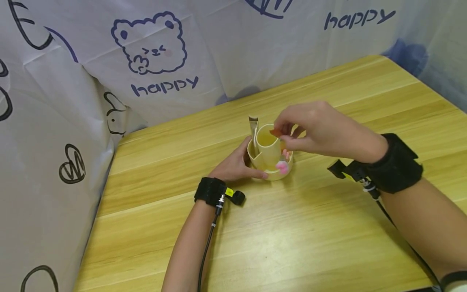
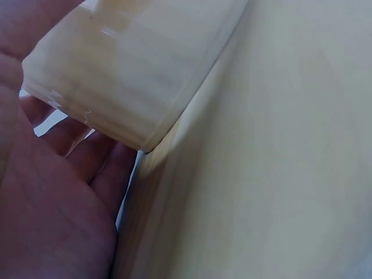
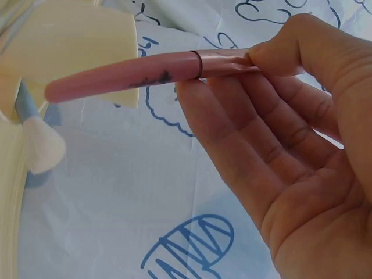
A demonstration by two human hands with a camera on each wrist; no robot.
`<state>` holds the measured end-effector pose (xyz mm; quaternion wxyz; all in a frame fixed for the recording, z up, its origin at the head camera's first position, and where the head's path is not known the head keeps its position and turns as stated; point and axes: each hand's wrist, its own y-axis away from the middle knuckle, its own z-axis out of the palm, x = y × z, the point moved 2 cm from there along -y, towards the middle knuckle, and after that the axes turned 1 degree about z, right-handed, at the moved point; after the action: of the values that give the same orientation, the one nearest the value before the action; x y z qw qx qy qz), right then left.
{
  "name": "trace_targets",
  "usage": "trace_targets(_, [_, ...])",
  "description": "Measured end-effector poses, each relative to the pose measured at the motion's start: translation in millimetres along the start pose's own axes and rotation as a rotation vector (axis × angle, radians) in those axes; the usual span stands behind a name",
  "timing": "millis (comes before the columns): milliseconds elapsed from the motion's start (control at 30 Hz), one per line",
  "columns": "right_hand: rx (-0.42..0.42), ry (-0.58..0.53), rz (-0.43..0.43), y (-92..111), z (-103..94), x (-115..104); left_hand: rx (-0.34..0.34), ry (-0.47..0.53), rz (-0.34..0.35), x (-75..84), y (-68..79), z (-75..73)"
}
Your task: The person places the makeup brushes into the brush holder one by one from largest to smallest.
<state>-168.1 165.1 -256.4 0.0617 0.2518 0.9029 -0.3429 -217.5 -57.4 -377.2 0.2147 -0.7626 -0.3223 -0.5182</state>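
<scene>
A cream brush holder [image 1: 268, 156] with a tall round middle tube stands on the table. My left hand [image 1: 233, 164] holds it from the left, thumb in front and fingers behind; in the left wrist view, its smooth wall [image 2: 133, 75] lies against those fingers. Over the holder's right side, my right hand [image 1: 310, 127] pinches a makeup brush [image 3: 128, 75] by its shiny metal collar. The brush's pink handle end points at the holder. A fluffy pale-pink brush head [image 1: 282, 167] shows at the holder's front right. A flat-tipped brush [image 1: 253, 125] stands upright in the left compartment.
The wood-grain table [image 1: 153, 219] extends around the holder. White cloth [image 1: 211, 48] with blue drawings hangs behind and on the left. Both wrists wear black straps with cameras, and a cable [image 1: 204, 251] runs along the left forearm.
</scene>
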Motion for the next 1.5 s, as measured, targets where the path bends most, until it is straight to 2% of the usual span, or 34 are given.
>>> trace_targets(300, [0.04,-0.025,-0.04,-3.1,8.7,-5.5,-0.012,0.019,0.017,-0.3,0.8,-0.4])
trace_targets(533, [0.03,-0.085,-0.066,-4.8,19.8,-7.7,-0.023,0.014,0.027,-2.1,0.1,-1.2])
trace_targets(933, [0.01,-0.082,-0.046,-4.6,32.8,-5.7,-0.034,0.031,0.05,-2.8,0.4,-2.0])
trace_targets(1267, [0.008,-0.127,-0.041,-5.4,45.0,-2.7,-0.031,-0.027,0.017,1.3,1.5,-1.8])
trace_targets(1500, [-0.029,-0.16,-0.032,-4.1,50.6,-1.2,-0.031,-0.07,0.03,9.0,3.1,-1.1])
